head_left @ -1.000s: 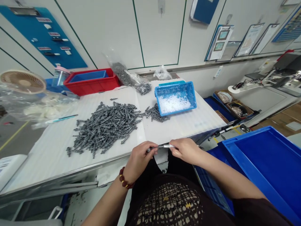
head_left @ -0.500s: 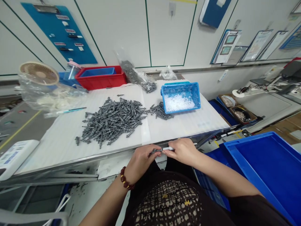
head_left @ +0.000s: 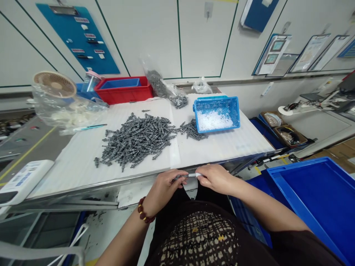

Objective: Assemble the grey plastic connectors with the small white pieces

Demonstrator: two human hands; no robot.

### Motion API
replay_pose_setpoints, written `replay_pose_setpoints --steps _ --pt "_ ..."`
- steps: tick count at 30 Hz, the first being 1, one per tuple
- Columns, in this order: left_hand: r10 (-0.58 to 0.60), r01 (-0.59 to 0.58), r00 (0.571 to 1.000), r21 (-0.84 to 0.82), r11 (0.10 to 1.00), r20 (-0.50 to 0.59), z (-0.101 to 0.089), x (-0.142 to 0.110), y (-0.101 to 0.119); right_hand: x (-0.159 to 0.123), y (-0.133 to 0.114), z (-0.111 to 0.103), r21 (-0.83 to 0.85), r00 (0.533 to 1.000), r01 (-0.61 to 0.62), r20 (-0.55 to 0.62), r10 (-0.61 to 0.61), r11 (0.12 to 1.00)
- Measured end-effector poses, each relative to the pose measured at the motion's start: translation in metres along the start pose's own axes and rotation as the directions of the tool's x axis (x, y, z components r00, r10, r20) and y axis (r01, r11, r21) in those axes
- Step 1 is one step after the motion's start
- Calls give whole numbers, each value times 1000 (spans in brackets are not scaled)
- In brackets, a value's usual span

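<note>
Just in front of the table's near edge, my left hand (head_left: 162, 189) is closed around a small grey ribbed part (head_left: 181, 177), mostly hidden by the fingers. My right hand (head_left: 217, 178) grips a slim white pen-like tool (head_left: 192, 175). The tool's tip end meets the part at my left fingertips; the exact contact is too small to make out. Beyond my hands lies a large heap of similar grey parts (head_left: 135, 140). A smaller pile of grey parts (head_left: 194, 130) lies beside a tilted blue bin (head_left: 217, 129) holding many tiny white rings (head_left: 213, 120).
At the back stand a red bin (head_left: 124, 96) and a plastic bag of grey parts (head_left: 156, 82). On the left are a fan (head_left: 55, 84), a clear bag (head_left: 74, 116) and a white scale-like device (head_left: 27, 181). A large blue tray (head_left: 313, 195) sits low at right.
My right hand has drawn slightly away from the left, so more of the tool shows between them. The whole scene has shifted a little rightward in view.
</note>
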State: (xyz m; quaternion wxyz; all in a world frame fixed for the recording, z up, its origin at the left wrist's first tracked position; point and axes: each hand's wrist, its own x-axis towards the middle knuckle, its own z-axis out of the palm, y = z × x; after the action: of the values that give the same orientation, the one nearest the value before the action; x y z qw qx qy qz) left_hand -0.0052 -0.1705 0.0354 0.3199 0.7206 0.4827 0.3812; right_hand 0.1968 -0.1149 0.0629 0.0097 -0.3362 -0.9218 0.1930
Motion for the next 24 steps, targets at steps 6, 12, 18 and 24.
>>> replay_pose_setpoints --steps 6,12,18,24 --pt "7 -7 1000 19 1000 -4 3 -1 1 -1 1 7 -94 995 -68 -83 60 993" --pt "34 -34 999 38 999 1 7 -2 -3 2 -1 11 -162 983 -158 -121 140 974" --pt "39 -39 999 66 997 0 8 1 -9 8 -2 14 -170 966 -251 -115 233 953" --pt "-57 58 998 52 997 -33 2 4 -18 13 8 13 -112 947 -316 -93 306 942"
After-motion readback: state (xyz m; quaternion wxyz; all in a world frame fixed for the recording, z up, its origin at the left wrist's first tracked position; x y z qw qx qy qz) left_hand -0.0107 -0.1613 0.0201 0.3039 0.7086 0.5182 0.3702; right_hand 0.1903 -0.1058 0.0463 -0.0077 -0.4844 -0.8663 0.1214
